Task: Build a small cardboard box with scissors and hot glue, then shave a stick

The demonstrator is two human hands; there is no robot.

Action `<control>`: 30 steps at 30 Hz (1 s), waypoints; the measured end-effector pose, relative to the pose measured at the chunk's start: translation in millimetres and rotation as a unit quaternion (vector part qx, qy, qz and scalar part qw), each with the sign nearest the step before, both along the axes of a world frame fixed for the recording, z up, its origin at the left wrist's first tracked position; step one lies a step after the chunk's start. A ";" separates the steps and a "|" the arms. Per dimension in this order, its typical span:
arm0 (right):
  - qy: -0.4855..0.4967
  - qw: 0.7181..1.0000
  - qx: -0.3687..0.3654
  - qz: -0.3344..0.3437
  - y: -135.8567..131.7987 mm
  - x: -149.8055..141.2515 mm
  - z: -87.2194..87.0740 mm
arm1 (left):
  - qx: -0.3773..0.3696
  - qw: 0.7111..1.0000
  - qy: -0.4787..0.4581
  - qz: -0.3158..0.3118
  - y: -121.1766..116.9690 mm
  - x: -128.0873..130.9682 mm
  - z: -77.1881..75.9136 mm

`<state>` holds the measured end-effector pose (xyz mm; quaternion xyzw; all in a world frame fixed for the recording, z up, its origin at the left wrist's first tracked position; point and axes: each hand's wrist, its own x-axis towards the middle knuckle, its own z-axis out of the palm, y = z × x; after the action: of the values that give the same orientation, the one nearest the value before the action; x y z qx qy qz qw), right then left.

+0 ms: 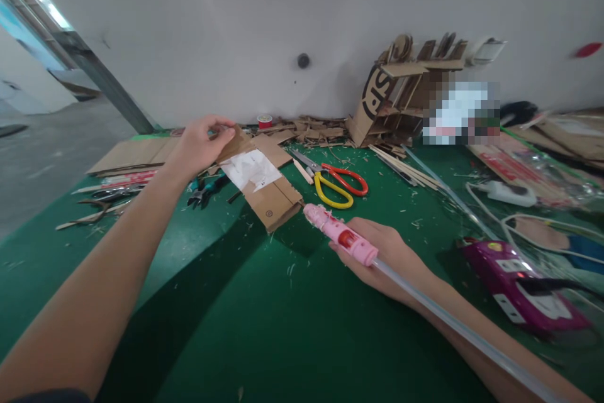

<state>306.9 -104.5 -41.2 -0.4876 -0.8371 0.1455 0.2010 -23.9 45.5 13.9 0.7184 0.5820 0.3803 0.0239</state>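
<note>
My left hand (201,145) is stretched forward and pinches the far end of a flat cardboard piece (264,186) with a white label on it, lifting it a little off the green mat. My right hand (377,252) lies palm up near the middle of the mat, its fingers closed round a pink glue gun (337,233). A long clear glue stick (453,321) runs out of the back of the gun along my forearm. The gun's nose points at the near end of the cardboard.
Scissors (337,186) with one red and one yellow handle lie beyond the gun. Pliers (202,192) and other tools lie left. A purple glue gun (523,287) sits right. A cardboard model (406,95), scraps, wooden sticks (406,167) and a red spool (265,121) line the wall.
</note>
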 end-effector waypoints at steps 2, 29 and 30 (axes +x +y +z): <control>-0.003 1.000 0.009 0.008 -0.7 -0.5 -2.6 | 0.001 1.000 0.002 0.003 1.0 -0.2 -0.9; 0.036 0.998 0.039 0.039 -5.9 -6.6 -15.6 | 0.004 1.000 0.007 0.015 1.8 -1.0 -5.2; 0.041 0.997 0.041 0.041 -6.0 -7.0 -14.9 | 0.002 1.000 0.006 0.015 2.6 -1.7 -5.8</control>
<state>300.0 -110.5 -56.1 -0.4376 -0.8528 0.1391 0.2489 -25.7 48.2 8.1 0.7121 0.5922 0.3770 0.0133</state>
